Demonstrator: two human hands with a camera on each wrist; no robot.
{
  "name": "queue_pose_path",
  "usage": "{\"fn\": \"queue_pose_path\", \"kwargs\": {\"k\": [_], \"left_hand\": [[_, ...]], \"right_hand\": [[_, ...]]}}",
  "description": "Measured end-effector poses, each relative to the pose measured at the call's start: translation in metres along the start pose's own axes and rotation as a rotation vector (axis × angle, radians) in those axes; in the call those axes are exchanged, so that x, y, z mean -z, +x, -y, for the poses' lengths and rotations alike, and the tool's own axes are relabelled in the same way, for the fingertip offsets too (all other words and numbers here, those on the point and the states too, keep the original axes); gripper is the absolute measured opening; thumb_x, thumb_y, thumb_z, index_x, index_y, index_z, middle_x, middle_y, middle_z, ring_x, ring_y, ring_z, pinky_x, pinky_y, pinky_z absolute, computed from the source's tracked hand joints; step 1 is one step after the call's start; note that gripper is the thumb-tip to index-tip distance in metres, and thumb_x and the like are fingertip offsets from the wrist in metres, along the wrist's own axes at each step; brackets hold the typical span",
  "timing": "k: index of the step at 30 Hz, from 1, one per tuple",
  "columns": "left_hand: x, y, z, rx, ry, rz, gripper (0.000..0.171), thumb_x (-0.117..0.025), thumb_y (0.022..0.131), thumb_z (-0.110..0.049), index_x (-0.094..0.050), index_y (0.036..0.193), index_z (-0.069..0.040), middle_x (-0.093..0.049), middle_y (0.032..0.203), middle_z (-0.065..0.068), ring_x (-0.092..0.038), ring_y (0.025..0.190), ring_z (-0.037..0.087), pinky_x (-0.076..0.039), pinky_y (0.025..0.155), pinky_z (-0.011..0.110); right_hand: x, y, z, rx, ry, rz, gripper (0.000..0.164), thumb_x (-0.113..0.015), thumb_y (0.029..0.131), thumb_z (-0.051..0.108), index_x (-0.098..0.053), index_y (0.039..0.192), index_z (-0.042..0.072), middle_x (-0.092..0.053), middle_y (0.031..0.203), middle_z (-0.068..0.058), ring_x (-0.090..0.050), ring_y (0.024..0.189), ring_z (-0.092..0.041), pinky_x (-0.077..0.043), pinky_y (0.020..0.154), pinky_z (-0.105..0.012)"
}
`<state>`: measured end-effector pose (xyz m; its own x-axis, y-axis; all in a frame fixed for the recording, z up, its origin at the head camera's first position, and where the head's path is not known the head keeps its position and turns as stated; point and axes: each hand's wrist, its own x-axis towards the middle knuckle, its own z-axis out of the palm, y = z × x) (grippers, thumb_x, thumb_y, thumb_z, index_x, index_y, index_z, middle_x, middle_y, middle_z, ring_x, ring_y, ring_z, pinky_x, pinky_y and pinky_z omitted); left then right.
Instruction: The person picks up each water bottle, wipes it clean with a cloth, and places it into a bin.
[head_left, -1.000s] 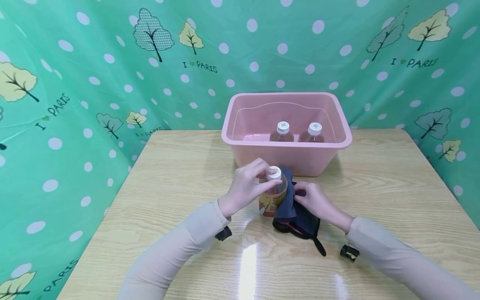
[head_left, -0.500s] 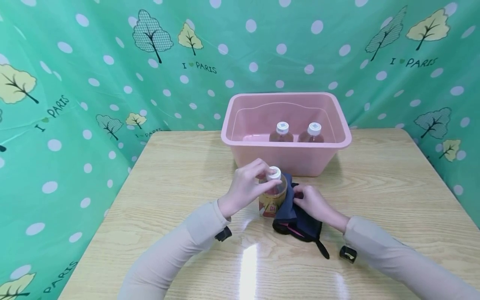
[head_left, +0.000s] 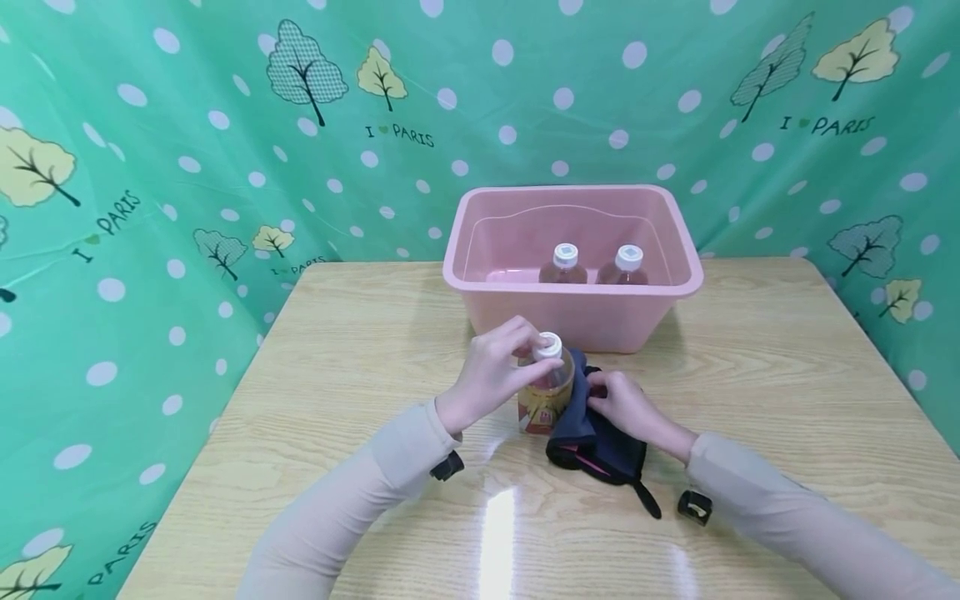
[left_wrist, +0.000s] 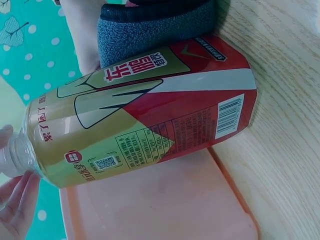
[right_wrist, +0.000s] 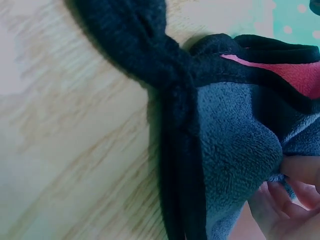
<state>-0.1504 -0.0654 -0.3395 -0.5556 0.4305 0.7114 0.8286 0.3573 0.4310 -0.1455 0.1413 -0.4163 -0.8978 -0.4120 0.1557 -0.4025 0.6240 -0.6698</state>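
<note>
A square-sided drink bottle (head_left: 542, 410) with a red and gold label stands upright on the table. At its white cap and neck, the thumb and fingers of my left hand (head_left: 497, 367) hold it; the left wrist view shows them around the clear neck. A dark blue-grey cloth (head_left: 573, 421), black-edged with a hanging loop, lies folded against the bottle's right side. My right hand (head_left: 628, 404) pinches this cloth. Its pink inner side (right_wrist: 295, 75) shows in the right wrist view, where the fingertips are partly hidden in the folds.
Just behind the bottle stands a pink plastic bin (head_left: 555, 321). Two white-capped bottles, one on the left (head_left: 564, 273) and one on the right (head_left: 624, 273), are inside it. A green patterned curtain (head_left: 375, 183) hangs along the table's back and left side.
The cloth has slid a little down the bottle's side toward me, its loop shifting slightly right. My right hand has moved slightly with it; the left hand and bottle stay put.
</note>
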Motion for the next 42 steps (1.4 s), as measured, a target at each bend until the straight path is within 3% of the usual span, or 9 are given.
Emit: {"fn": "queue_pose_path", "kwargs": {"k": [5, 13, 18, 28, 37, 42], "left_hand": [[0.001, 0.001, 0.000, 0.011, 0.013, 0.014, 0.020, -0.074, 0.071, -0.014, -0.057, 0.073, -0.006, -0.053, 0.073, 0.000, -0.053, 0.067, 0.008, -0.046, 0.063, 0.011], [0.003, 0.004, -0.002, 0.039, 0.056, 0.064, 0.021, -0.073, 0.072, -0.014, -0.054, 0.074, -0.006, -0.050, 0.074, 0.000, -0.052, 0.066, 0.010, -0.045, 0.060, 0.013], [0.003, 0.004, -0.001, 0.078, 0.018, 0.099, 0.019, -0.072, 0.073, -0.011, -0.054, 0.076, -0.006, -0.050, 0.075, 0.000, -0.051, 0.067, 0.010, -0.045, 0.061, 0.014], [0.009, 0.005, 0.000, 0.050, -0.061, 0.187, 0.017, -0.069, 0.076, -0.007, -0.060, 0.090, -0.004, -0.059, 0.086, 0.002, -0.051, 0.079, 0.009, -0.047, 0.071, 0.016], [0.015, 0.006, 0.000, -0.009, -0.062, 0.299, 0.021, -0.062, 0.081, -0.004, -0.059, 0.102, -0.002, -0.060, 0.100, 0.005, -0.050, 0.093, 0.013, -0.040, 0.084, 0.020], [0.016, 0.003, 0.000, -0.020, -0.079, 0.304, 0.025, -0.062, 0.081, -0.004, -0.058, 0.105, -0.001, -0.057, 0.108, 0.008, -0.050, 0.102, 0.017, -0.039, 0.091, 0.021]], "right_hand": [[0.005, -0.003, 0.001, 0.003, 0.073, -0.034, 0.011, -0.059, 0.072, -0.014, -0.062, 0.079, -0.006, -0.063, 0.078, -0.014, -0.060, 0.075, -0.026, -0.051, 0.066, -0.034], [0.013, -0.017, 0.006, -0.006, 0.103, -0.131, 0.012, -0.063, 0.072, -0.013, -0.063, 0.083, -0.010, -0.063, 0.085, -0.020, -0.061, 0.077, -0.028, -0.052, 0.068, -0.035], [0.019, -0.023, 0.010, -0.024, 0.108, -0.165, 0.013, -0.063, 0.072, -0.013, -0.064, 0.085, -0.010, -0.062, 0.090, -0.024, -0.059, 0.085, -0.033, -0.051, 0.071, -0.037], [0.026, -0.030, 0.010, 0.036, 0.116, -0.214, 0.014, -0.064, 0.071, -0.013, -0.065, 0.081, -0.004, -0.065, 0.082, -0.012, -0.055, 0.079, 0.001, -0.051, 0.067, -0.023], [0.030, -0.033, 0.011, 0.030, 0.154, -0.186, 0.013, -0.063, 0.073, -0.012, -0.066, 0.082, -0.003, -0.065, 0.083, -0.012, -0.055, 0.080, 0.003, -0.052, 0.068, -0.036], [0.031, -0.034, 0.011, 0.029, 0.161, -0.185, 0.013, -0.062, 0.073, -0.013, -0.065, 0.082, -0.004, -0.064, 0.082, -0.012, -0.054, 0.080, 0.004, -0.053, 0.068, -0.036]]}}
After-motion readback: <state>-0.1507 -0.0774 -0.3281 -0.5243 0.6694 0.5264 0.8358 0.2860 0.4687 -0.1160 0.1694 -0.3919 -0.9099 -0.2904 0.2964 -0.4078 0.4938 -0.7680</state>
